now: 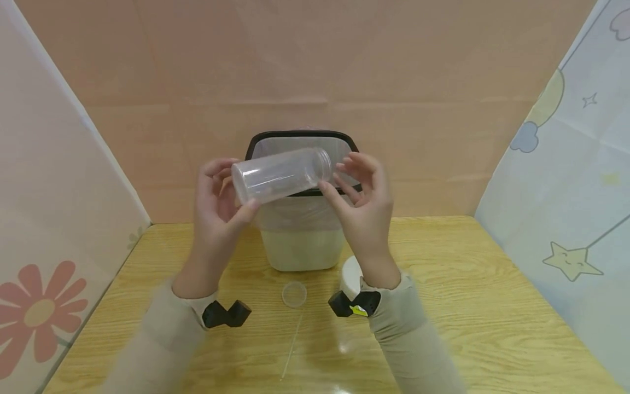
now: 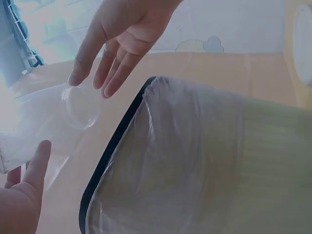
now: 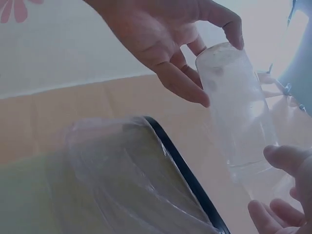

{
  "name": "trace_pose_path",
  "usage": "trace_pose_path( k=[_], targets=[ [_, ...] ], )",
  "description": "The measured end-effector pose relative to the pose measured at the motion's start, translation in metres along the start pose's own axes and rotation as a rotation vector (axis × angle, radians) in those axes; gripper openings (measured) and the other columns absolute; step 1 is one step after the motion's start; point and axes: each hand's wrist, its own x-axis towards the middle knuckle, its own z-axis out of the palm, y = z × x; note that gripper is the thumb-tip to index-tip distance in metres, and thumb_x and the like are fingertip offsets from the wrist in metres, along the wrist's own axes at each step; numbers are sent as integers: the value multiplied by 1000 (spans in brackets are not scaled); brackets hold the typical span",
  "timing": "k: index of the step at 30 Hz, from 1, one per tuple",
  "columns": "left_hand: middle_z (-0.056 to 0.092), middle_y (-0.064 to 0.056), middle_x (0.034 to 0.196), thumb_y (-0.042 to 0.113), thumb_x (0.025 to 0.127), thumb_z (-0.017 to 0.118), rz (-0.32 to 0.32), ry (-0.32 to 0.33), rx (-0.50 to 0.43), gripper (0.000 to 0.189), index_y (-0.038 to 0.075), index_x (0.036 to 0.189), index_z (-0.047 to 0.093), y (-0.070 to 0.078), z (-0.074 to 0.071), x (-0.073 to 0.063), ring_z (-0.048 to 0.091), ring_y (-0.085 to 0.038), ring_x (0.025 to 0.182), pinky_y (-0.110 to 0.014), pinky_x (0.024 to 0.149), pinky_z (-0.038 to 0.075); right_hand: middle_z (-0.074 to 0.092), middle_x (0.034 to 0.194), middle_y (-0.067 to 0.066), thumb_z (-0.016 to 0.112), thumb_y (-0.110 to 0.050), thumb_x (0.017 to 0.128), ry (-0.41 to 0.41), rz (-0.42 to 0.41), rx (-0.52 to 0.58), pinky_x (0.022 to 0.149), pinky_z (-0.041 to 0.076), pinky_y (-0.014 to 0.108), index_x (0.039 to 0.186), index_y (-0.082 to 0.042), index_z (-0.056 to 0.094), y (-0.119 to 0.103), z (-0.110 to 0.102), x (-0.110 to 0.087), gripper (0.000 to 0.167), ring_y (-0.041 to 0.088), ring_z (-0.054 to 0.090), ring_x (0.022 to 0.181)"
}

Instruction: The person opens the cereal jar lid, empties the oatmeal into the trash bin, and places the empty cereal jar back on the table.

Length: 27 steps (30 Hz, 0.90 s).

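Item: clear jar (image 1: 283,175), held in the air at the centre of the frame, tilted, its threaded mouth towards the right and seemingly uncapped. Smooth-walled; I judge it slippery.

Left hand (image 1: 216,210): holds the base end between thumb and fingertips. An end-only hold; should it slacken, the jar could swing down or drop.

Right hand (image 1: 366,205): thumb at the neck, fingers spread wide past the mouth. Whether it bears any weight I cannot tell; if not, the mouth end lacks support.

Bin (image 1: 302,249): upper centre, behind the jar from where I stand; whether directly below it I cannot tell. A slip could knock the jar on the black rim (image 1: 300,133) or drag the filmy liner (image 1: 273,213) folded over it.

White round piece (image 1: 350,276): partly hidden by the right wrist; a lowered arm could nudge it.

Clear disc (image 1: 294,295): lower centre on the wooden table (image 1: 443,284), easily overlooked against the grain.

Thin pale strip (image 1: 291,350): below the disc, seemingly light; a trailing sleeve could sweep it aside.
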Motion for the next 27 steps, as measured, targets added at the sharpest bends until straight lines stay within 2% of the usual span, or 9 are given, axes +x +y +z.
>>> trace_pose_path(
  k=[6, 10, 16, 19, 21, 24, 27],
  targets=[
    [47, -13, 125, 0, 82, 63, 66, 7, -139, 51, 8, 129, 45, -5, 4, -14, 52, -28, 115, -26, 92, 54, 55, 127, 16, 76, 11, 83, 8, 146, 155, 97, 56, 39, 137, 1, 46, -8, 3, -13, 63, 28, 61, 115],
    [48, -13, 124, 5, 86, 70, 56, -11, -224, 49, 7, 129, 45, -8, 5, -22, 54, -26, 114, -26, 90, 55, 54, 128, 12, 75, 8, 84, 6, 250, 225, 96, 56, 35, 138, -2, 48, -12, 5, -21, 62, 27, 61, 114],
    [49, -12, 128, 9, 90, 74, 21, -51, -289, 50, 6, 130, 45, -12, 0, -32, 54, -25, 117, -27, 93, 54, 56, 130, 14, 71, 7, 87, -23, 404, 300, 99, 54, 32, 142, 0, 47, -17, 7, -32, 61, 28, 61, 117],
    [50, -11, 130, 7, 90, 72, 6, -75, -289, 50, 7, 132, 44, -14, -5, -38, 53, -24, 118, -27, 95, 53, 57, 131, 16, 71, 4, 87, -38, 452, 331, 100, 53, 33, 143, -2, 49, -18, 8, -37, 61, 28, 61, 119],
    [51, -10, 131, 5, 90, 71, -8, -92, -277, 51, 7, 132, 44, -15, -8, -42, 52, -23, 118, -27, 95, 53, 57, 134, 16, 76, -2, 86, -45, 484, 381, 101, 53, 34, 144, -2, 49, -19, 8, -40, 63, 27, 61, 121],
    [52, -9, 133, 3, 90, 69, -25, -127, -239, 50, 9, 134, 44, -17, -13, -47, 52, -21, 119, -25, 95, 52, 56, 135, 16, 87, -16, 82, -44, 541, 495, 98, 55, 33, 146, 0, 46, -19, 9, -44, 78, 24, 62, 118],
    [51, -9, 135, -1, 91, 67, -27, -163, -200, 51, 9, 135, 44, -18, -18, -51, 51, -19, 119, -24, 94, 52, 57, 133, 15, 92, -21, 77, -39, 591, 604, 96, 56, 32, 146, 3, 44, -19, 11, -47, 88, 22, 63, 114]
  ],
)
